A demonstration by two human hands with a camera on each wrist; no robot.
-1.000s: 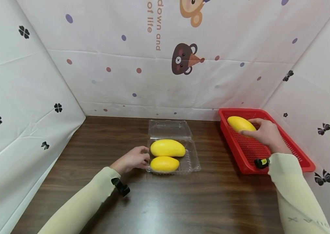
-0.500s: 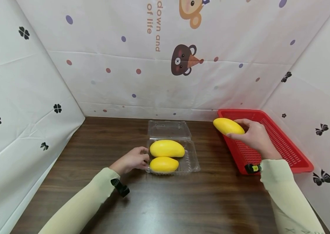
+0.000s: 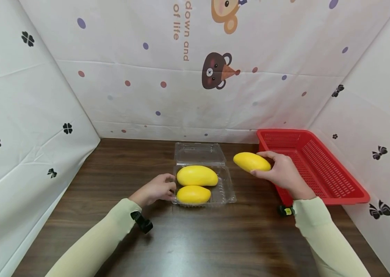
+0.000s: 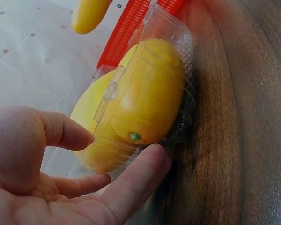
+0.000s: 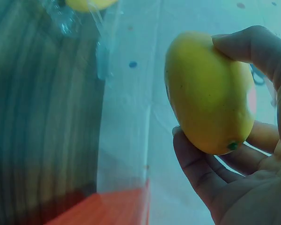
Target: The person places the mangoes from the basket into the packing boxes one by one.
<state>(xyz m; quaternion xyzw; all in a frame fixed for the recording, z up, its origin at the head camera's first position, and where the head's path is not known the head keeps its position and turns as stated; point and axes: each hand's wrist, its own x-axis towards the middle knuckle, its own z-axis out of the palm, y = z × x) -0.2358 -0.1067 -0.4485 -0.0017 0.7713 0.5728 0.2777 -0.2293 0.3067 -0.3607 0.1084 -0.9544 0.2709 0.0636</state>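
Right hand (image 3: 284,173): holding one yellow mango (image 3: 251,162), right of middle | left hand (image 3: 159,188): fingers loosely apart, at clear box (image 3: 223,189) — two other mangoes (image 3: 197,176) inside, mid-picture | red basket (image 3: 330,165): right side

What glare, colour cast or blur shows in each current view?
Head: pale glare on the brown table, otherwise fairly sharp; left wrist: small highlights on the clear container; right wrist: blue-green cast, red basket blurred, held yellow fruit clearer.
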